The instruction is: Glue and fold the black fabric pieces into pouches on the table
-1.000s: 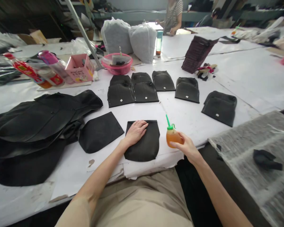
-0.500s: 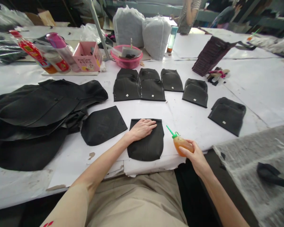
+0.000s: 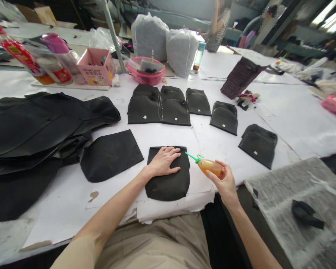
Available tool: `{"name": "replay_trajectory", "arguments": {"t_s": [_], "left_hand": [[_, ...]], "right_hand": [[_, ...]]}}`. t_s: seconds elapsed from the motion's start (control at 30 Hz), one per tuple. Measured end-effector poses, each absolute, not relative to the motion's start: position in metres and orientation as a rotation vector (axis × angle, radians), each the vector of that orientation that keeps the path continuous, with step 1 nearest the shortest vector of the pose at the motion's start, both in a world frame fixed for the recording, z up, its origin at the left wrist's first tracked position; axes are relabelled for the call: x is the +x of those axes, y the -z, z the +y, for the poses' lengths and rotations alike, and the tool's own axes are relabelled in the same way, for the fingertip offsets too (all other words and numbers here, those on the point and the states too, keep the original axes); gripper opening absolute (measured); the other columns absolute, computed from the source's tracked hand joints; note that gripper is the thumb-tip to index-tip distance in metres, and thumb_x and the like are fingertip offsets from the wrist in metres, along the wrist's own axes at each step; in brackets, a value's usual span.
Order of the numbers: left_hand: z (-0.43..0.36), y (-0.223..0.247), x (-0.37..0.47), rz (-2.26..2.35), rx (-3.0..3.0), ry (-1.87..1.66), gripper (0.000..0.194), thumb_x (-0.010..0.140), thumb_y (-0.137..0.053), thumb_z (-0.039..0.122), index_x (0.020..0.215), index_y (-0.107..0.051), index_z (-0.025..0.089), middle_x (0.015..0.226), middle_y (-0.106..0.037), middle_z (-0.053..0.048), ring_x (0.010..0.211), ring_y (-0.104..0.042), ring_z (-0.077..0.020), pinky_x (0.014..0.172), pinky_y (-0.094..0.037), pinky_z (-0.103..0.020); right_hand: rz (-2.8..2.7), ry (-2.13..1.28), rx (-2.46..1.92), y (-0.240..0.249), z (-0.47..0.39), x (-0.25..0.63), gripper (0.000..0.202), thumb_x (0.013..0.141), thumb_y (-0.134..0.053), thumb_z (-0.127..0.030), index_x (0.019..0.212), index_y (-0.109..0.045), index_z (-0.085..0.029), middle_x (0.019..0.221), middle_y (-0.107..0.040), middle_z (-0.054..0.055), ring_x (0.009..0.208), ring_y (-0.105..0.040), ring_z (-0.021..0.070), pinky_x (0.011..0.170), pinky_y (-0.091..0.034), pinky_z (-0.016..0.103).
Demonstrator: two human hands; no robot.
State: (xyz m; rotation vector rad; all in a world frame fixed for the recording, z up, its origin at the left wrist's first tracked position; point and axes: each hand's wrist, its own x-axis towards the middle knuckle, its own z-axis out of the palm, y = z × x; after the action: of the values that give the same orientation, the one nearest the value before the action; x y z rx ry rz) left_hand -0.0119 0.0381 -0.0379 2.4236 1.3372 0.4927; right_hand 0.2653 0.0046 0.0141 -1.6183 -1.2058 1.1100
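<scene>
My left hand point(image 3: 165, 161) lies flat with its fingers spread on a black fabric piece point(image 3: 168, 186), whose far edge is folded over. In my right hand point(image 3: 223, 179) is a squeeze bottle point(image 3: 210, 167) of amber liquid, tilted sideways. Its green nozzle point(image 3: 190, 155) points left, its tip at the right edge of the black piece near the fold; I cannot tell whether it touches. Left of my left hand lies another flat black piece point(image 3: 110, 155). Beyond my hands sit several black pocket-shaped pieces point(image 3: 175, 112) with small white marks.
A heap of black fabric point(image 3: 39, 127) covers the table's left side. At the back stand bottles, a pink box point(image 3: 96, 71), a pink basket point(image 3: 145, 76) and white sacks point(image 3: 182, 52). A dark pleated bag point(image 3: 239, 78) is back right. Two people are in the background.
My right hand has raised the bottle and turned it flatter, bringing the nozzle to the black piece's edge. My left hand's fingers have spread wider. The view has shifted slightly.
</scene>
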Motion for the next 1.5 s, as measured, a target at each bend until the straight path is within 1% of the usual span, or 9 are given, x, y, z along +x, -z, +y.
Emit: {"name": "replay_trajectory", "arguments": {"t_s": [0.13,0.27,0.33,0.47,0.53,0.7,1.07,1.33,1.5], "left_hand": [[0.040,0.042,-0.013,1.319,2.422,-0.545,0.054,0.089,-0.064,0.053,0.133,-0.060,0.021,0.149,-0.057,-0.008,0.136,-0.050,-0.0280,0.115,-0.033,-0.046],[0.040,0.042,-0.014,1.313,2.430,-0.547,0.053,0.089,-0.064,0.053,0.133,-0.061,0.023,0.149,-0.057,-0.008,0.135,-0.050,-0.0288,0.114,-0.034,-0.045],[0.040,0.041,-0.014,1.320,2.432,-0.526,0.052,0.090,-0.064,0.052,0.132,-0.061,0.023,0.149,-0.057,-0.008,0.136,-0.050,-0.0290,0.114,-0.034,-0.045],[0.040,0.039,-0.013,1.316,2.433,-0.503,0.053,0.090,-0.064,0.053,0.133,-0.061,0.022,0.150,-0.055,-0.008,0.136,-0.049,-0.0284,0.114,-0.034,-0.044],[0.040,0.039,-0.014,1.314,2.430,-0.500,0.055,0.089,-0.064,0.053,0.134,-0.060,0.022,0.151,-0.055,-0.008,0.137,-0.049,-0.0286,0.114,-0.033,-0.044],[0.040,0.040,-0.014,1.310,2.431,-0.514,0.055,0.090,-0.064,0.053,0.135,-0.060,0.021,0.150,-0.056,-0.008,0.137,-0.048,-0.0285,0.115,-0.031,-0.044],[0.040,0.041,-0.015,1.304,2.432,-0.528,0.056,0.089,-0.064,0.054,0.135,-0.060,0.021,0.150,-0.056,-0.008,0.137,-0.048,-0.0290,0.115,-0.032,-0.044],[0.041,0.040,-0.015,1.298,2.433,-0.518,0.055,0.090,-0.064,0.053,0.134,-0.061,0.021,0.150,-0.056,-0.008,0.136,-0.048,-0.0292,0.114,-0.032,-0.044],[0.041,0.041,-0.015,1.299,2.427,-0.516,0.055,0.090,-0.063,0.053,0.135,-0.060,0.022,0.150,-0.056,-0.008,0.137,-0.048,-0.0291,0.114,-0.031,-0.044]], "right_hand": [[-1.216,-1.104,-1.620,-0.016,0.008,0.266,0.071,0.064,-0.088,-0.057,0.118,-0.055,-0.023,0.111,-0.073,0.010,0.102,-0.071,0.0291,0.090,-0.060,0.045],[-1.232,-1.120,-1.624,-0.021,0.011,0.270,0.069,0.067,-0.085,-0.060,0.118,-0.056,-0.024,0.111,-0.072,0.010,0.099,-0.070,0.0302,0.069,-0.064,0.040],[-1.275,-1.102,-1.621,-0.023,0.012,0.272,0.072,0.066,-0.086,-0.059,0.121,-0.054,-0.024,0.112,-0.070,0.010,0.101,-0.069,0.0309,0.066,-0.064,0.039],[-1.379,-0.982,-1.632,-0.024,0.015,0.273,0.074,0.064,-0.090,-0.053,0.122,-0.055,-0.024,0.118,-0.065,0.010,0.112,-0.066,0.0301,0.085,-0.063,0.042],[-1.427,-0.950,-1.619,-0.025,0.017,0.272,0.072,0.065,-0.090,-0.052,0.122,-0.056,-0.024,0.122,-0.064,0.010,0.113,-0.065,0.0287,0.091,-0.061,0.043],[-1.576,-0.839,-1.589,-0.029,0.018,0.267,0.068,0.069,-0.087,-0.052,0.123,-0.057,-0.025,0.126,-0.060,0.009,0.111,-0.064,0.0274,0.090,-0.061,0.043],[-1.891,-0.567,-1.494,-0.021,0.030,0.265,0.059,0.080,-0.078,-0.052,0.128,-0.056,-0.026,0.127,-0.061,0.010,0.121,-0.060,0.0319,0.101,-0.054,0.054],[-2.037,-0.462,-1.400,-0.025,0.037,0.260,0.050,0.085,-0.075,-0.048,0.127,-0.056,-0.028,0.125,-0.063,0.009,0.120,-0.060,0.0306,0.104,-0.051,0.050],[-2.089,-0.469,-1.408,-0.034,0.036,0.262,0.048,0.085,-0.074,-0.050,0.125,-0.058,-0.028,0.118,-0.065,0.008,0.112,-0.063,0.0299,0.100,-0.052,0.047]]}}
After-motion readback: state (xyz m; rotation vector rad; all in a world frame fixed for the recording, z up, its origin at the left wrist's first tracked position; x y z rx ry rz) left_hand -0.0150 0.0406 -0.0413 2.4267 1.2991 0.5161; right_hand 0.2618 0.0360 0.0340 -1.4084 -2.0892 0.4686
